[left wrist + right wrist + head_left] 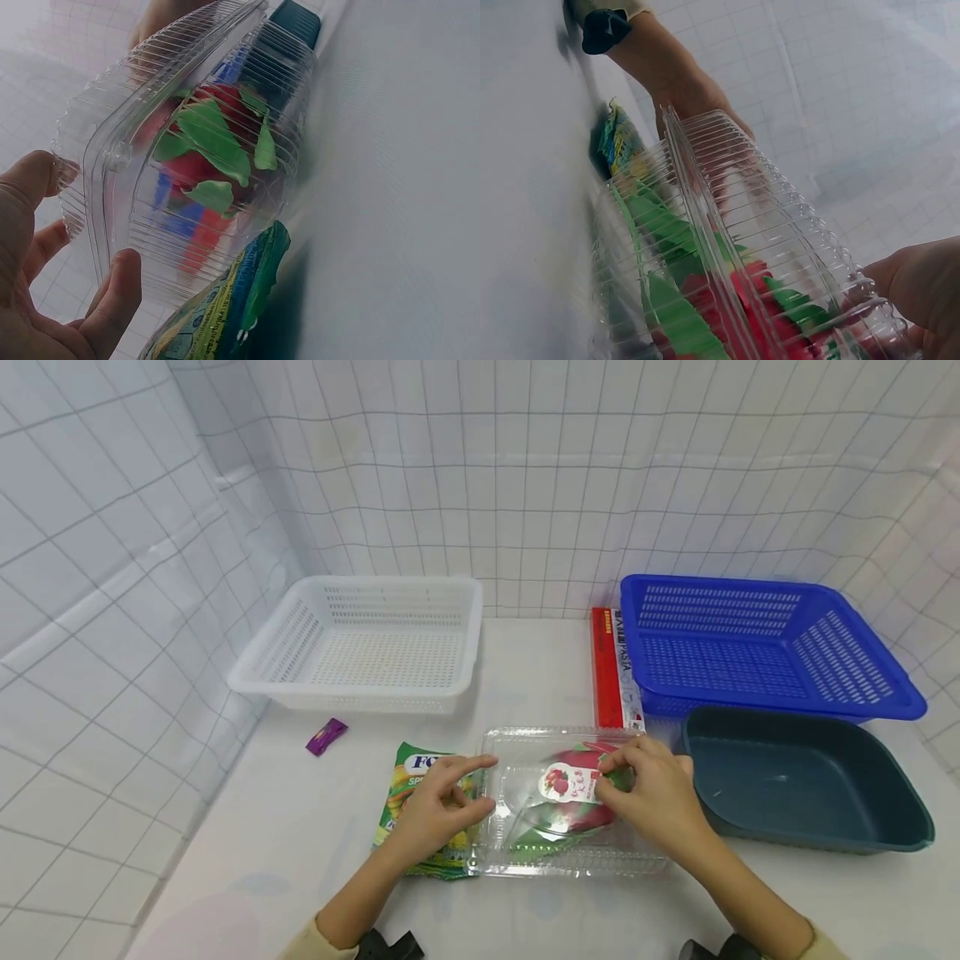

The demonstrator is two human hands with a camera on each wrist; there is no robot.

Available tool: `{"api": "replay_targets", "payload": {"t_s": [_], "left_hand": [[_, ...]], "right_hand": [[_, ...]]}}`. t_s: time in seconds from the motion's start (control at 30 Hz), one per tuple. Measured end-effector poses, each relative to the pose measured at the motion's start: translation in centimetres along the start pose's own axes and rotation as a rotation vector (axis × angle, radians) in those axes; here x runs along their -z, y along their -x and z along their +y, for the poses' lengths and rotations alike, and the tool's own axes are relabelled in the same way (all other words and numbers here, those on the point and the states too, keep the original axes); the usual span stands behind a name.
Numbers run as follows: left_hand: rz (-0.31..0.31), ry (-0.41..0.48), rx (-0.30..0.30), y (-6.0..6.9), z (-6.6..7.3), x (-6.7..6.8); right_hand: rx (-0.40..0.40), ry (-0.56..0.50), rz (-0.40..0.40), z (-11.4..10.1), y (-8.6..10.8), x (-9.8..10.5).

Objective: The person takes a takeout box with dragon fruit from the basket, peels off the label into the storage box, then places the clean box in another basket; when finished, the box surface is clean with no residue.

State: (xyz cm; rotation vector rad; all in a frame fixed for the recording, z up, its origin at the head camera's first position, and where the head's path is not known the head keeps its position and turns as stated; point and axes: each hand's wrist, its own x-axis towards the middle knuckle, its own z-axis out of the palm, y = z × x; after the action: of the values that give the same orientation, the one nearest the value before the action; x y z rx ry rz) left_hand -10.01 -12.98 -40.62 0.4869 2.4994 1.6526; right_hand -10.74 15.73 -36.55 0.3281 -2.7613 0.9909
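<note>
A clear plastic clamshell box (498, 852) lies on the table with a red fruit that has green scales (585, 817), like a dragon fruit, inside. A white label with a fruit picture (570, 782) sits on its lid. My right hand (660, 793) has its thumb and index fingertips close together at the label's right end, pinching that edge. My left hand (438, 810) touches the box's left edge with thumb and index finger spread apart. Under the left hand lies a green and yellow snack bag (397, 785), partly hidden. The left wrist view shows the left thumb (34, 176) against the lid's corner.
Behind stand a white basket (442, 700) at the left and a blue basket (772, 697) at the right. A dark teal bin (810, 835) is right of the box. A red pasta package (607, 677) lies beside the blue basket. A small purple wrapped candy (327, 737) lies at the left.
</note>
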Motion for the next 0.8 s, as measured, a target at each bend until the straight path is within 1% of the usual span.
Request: {"api": "replay_targets", "payload": {"t_s": [0.2, 0.33, 0.53, 0.7, 0.8], "left_hand": [[0.001, 0.002, 0.011, 0.01, 0.02, 0.03], [-0.004, 0.010, 0.010, -0.04, -0.01, 0.02], [-0.006, 0.007, 0.006, 0.00, -0.04, 0.04], [-0.007, 0.003, 0.002, -0.01, -0.12, 0.04], [-0.006, 0.000, -0.001, -0.02, -0.18, 0.04]], "right_hand": [[-0.078, -0.015, -0.046, -0.29, -0.47, 0.01], [-0.106, -0.043, -0.053, -0.35, -0.56, 0.17], [-0.102, -0.031, -0.061, -0.32, -0.57, 0.08], [-0.067, -0.010, -0.032, -0.36, -0.50, -0.02], [-0.051, -0.021, -0.017, -0.46, -0.29, -0.06]]}}
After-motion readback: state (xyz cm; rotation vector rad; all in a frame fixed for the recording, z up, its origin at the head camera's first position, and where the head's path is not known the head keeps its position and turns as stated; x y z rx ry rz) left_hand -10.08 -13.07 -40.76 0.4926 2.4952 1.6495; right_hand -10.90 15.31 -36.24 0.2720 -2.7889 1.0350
